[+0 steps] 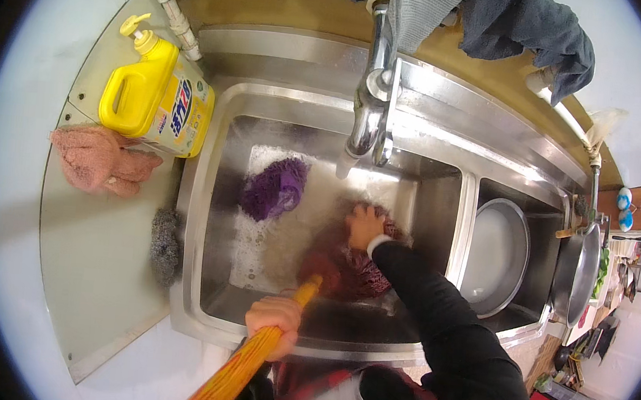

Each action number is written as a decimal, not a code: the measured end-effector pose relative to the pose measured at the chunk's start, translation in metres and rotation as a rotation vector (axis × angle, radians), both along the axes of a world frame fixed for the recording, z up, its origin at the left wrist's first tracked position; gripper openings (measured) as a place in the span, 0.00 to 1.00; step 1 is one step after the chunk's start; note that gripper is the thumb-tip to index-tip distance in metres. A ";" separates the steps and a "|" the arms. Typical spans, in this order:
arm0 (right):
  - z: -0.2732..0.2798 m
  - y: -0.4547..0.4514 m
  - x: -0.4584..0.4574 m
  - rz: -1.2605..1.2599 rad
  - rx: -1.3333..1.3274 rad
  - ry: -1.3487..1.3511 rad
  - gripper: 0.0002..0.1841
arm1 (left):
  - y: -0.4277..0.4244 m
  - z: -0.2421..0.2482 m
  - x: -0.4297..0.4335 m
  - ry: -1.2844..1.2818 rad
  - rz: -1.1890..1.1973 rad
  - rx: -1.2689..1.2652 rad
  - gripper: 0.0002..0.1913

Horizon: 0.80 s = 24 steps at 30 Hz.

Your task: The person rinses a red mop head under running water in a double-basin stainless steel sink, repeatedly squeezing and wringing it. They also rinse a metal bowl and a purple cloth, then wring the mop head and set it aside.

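Observation:
My left hand (273, 323) grips the yellow-orange handle (249, 362) of a mop near the front rim of the stainless steel sink (197, 235). The dark red mop head (368, 270) lies in the sink's larger basin. My right hand (365, 227) presses on the mop head's strands with fingers spread, partly blurred; whether it grips any strands I cannot tell. Murky, soapy water covers the basin floor. A purple cloth (277, 189) lies in the suds to the left, apart from both hands. Above the basin hangs a chrome faucet (370, 101).
On the left counter stand a yellow detergent jug (158, 94), a pink towel (101, 159) and a steel-wool scourer (165, 246). The smaller right basin holds a metal bowl (496, 255) of cloudy liquid. A metal pan (576, 274) sits beyond it. Grey cloths (526, 38) hang behind the faucet.

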State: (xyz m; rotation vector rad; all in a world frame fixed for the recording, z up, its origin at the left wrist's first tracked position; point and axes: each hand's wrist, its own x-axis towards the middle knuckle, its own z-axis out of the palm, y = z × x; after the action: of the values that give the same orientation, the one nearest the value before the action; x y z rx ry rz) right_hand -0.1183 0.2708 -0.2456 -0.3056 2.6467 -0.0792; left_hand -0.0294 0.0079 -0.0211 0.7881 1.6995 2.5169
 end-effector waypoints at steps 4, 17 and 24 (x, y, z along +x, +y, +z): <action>-0.007 0.010 -0.054 -0.436 -0.308 0.050 0.20 | 0.002 0.002 0.007 -0.036 0.018 -0.009 0.14; 0.028 0.003 0.045 0.163 -0.040 0.024 0.26 | -0.001 -0.005 0.005 0.014 0.016 0.085 0.12; 0.026 0.020 -0.022 -0.473 -0.122 0.105 0.30 | 0.004 -0.001 0.018 0.024 0.041 0.019 0.13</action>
State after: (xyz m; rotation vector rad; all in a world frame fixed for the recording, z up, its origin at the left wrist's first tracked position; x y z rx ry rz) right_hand -0.1406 0.2911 -0.2191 0.2906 2.7682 -0.3865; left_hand -0.0114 0.0115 -0.0221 0.7963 1.7190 2.5638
